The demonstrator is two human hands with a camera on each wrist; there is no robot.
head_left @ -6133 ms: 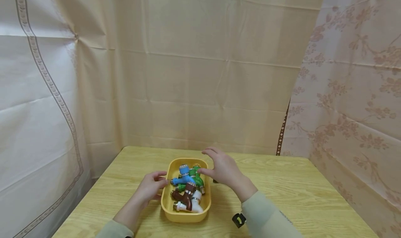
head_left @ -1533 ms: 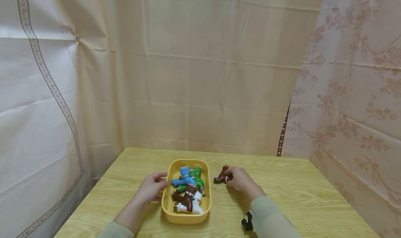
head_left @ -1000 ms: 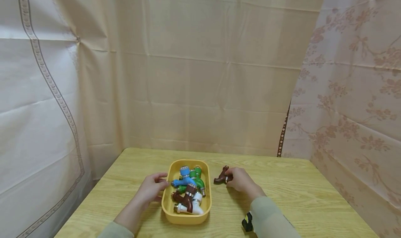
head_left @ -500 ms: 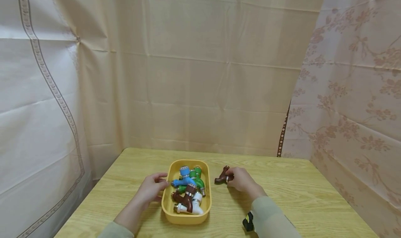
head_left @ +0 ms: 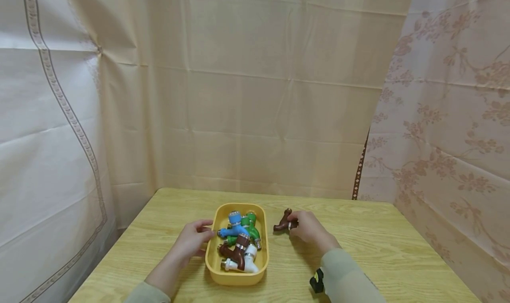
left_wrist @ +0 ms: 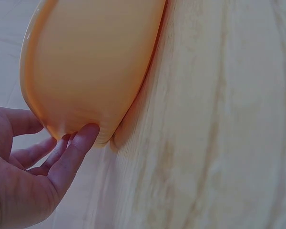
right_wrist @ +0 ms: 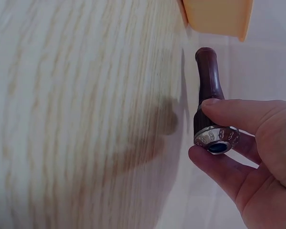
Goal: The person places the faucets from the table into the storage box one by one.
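My right hand (head_left: 310, 227) pinches a brown tap (head_left: 283, 222) just right of the yellow bin. In the right wrist view, thumb and fingers hold the tap (right_wrist: 209, 78) around its chrome-ringed end, slightly off the table, its shadow beside it. My left hand (head_left: 193, 238) rests its fingertips against the left side of the yellow bin (head_left: 237, 279). The left wrist view has the thumb on the bin's outer wall (left_wrist: 100, 62). Inside the bin lie a blue tap (head_left: 235, 230), green taps (head_left: 253, 230), a brown tap (head_left: 241, 250) and a white tap (head_left: 250, 263), partly overlapping.
The bin stands on a wood-grain table (head_left: 370, 241). A beige curtain (head_left: 255, 95) hangs behind it, with a white cloth (head_left: 52, 139) at left and a floral cloth (head_left: 454, 130) at right. A small black device (head_left: 317, 281) sits at my right wrist.
Since the earliest frame, my right hand has moved from above the bin to its right and taken hold of the brown tap. In the last half second the tap has risen slightly. My left hand stays put.
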